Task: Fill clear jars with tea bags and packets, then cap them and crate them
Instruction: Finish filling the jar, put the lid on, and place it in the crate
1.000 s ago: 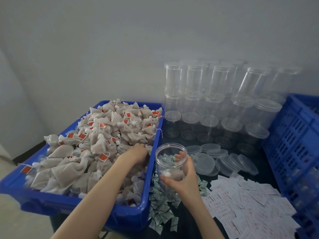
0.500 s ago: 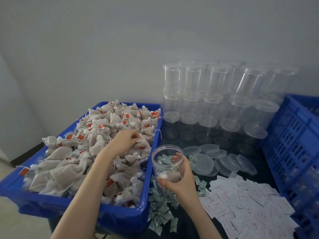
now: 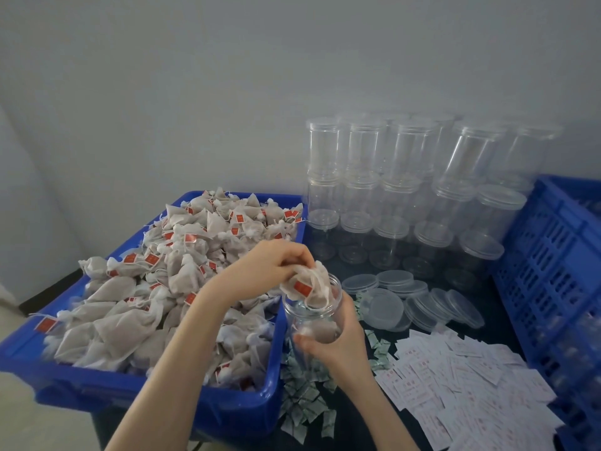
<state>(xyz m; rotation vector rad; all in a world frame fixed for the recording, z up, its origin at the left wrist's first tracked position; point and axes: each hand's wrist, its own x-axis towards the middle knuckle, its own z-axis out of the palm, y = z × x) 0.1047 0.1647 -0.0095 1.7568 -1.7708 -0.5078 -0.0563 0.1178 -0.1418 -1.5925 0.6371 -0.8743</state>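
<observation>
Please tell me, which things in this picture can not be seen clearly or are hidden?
- Head view: the print on the white paper slips is too small and blurred.
- How many tea bags the left hand grips: bunched together, partly under its fingers.
- The held jar: its base is hidden by the right hand.
- The blue crate is cut off by the right edge.

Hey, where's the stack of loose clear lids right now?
In the head view the loose clear lids lie right of centre on the dark table, in front of the stacked empty jars and behind the white slips.
</observation>
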